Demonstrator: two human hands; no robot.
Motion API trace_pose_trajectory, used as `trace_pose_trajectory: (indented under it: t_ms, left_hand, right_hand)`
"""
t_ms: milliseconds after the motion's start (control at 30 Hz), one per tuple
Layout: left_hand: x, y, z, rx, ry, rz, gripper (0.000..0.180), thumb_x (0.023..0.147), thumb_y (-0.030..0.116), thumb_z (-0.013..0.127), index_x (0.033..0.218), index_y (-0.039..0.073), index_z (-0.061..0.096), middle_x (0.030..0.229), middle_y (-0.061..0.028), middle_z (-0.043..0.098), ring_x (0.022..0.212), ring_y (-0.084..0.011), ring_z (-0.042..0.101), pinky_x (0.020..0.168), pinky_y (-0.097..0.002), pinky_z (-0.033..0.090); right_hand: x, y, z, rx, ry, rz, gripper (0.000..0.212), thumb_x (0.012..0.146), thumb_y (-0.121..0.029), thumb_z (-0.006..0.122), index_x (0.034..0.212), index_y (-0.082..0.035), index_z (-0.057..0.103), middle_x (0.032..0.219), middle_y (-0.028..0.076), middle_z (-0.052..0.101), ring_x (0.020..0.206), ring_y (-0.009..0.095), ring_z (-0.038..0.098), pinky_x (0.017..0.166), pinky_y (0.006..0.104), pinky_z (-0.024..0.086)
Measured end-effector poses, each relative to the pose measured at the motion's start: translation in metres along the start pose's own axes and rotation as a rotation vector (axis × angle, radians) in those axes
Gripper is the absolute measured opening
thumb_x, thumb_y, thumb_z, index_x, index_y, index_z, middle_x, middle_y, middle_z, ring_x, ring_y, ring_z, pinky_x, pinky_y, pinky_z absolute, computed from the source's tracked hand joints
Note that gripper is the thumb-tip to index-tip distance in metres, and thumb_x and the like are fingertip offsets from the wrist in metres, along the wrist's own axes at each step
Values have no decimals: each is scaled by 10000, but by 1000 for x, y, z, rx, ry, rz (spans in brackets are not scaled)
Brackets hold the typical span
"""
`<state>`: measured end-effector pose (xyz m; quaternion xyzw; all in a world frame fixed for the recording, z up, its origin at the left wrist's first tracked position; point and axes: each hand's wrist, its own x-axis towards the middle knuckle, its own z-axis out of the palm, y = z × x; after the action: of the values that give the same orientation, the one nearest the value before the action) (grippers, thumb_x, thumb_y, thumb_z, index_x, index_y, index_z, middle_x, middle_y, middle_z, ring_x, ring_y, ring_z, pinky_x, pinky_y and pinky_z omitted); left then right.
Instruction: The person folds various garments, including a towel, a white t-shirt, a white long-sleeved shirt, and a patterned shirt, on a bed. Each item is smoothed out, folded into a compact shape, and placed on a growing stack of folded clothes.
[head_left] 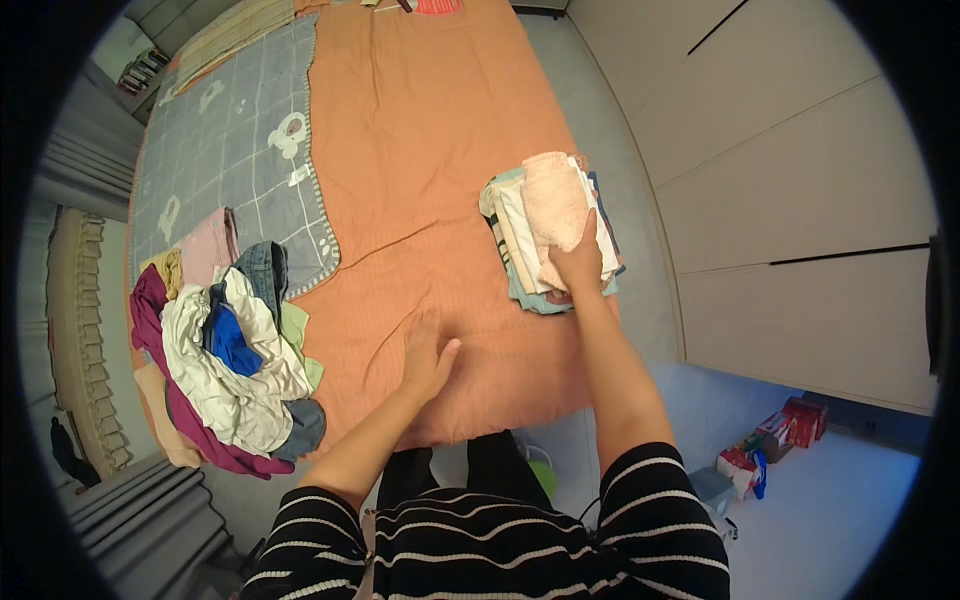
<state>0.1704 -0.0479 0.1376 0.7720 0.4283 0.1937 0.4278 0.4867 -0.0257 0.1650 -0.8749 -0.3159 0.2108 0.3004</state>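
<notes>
My right hand [583, 262] is on a folded peach towel [553, 200], gripping its lower right part. The towel lies on top of a neat stack of folded clothes [512, 240] in white, cream and pale teal, near the bed's right edge. Some of the right fingers are hidden against the cloth. My left hand [428, 358] is held over the orange bedsheet [420, 180] near the front edge, fingers stretched out and holding nothing. At the left of the bed is a loose heap of clothes [235, 370]: white, maroon, blue, denim, pink and light green pieces.
A grey checked blanket [235, 130] with bear figures covers the bed's far left. Pale cabinets [780, 170] line the right side. A green bin [542, 478] stands on the floor by my legs, and red packages [780, 435] sit at the lower right. Grey curtains [150, 520] hang at left.
</notes>
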Motion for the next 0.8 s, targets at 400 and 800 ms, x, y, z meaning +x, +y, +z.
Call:
trace_pose_trajectory:
  t_ms: [400, 800]
  left_hand:
    - [46, 93, 76, -949, -554, -428, 690, 763, 110, 722, 1348, 4, 371, 1248, -151, 532, 1143, -261, 527, 942, -367, 441]
    - [84, 10, 209, -894, -652, -684, 642, 786, 185, 716, 1318, -10, 413, 1170, -147, 582, 1032, -234, 589, 831, -331, 500]
  right_hand:
    - [-203, 82, 0, 1190, -438, 60, 780, 790, -100, 692, 1411, -28, 226, 1394, 150, 333, 1263, 278, 397, 1013, 431, 389]
    - [-86, 212, -6, 1357, 131, 439, 466, 887, -161, 603, 1288, -19, 413, 1215, 108, 533, 1069, 267, 552, 904, 413, 482]
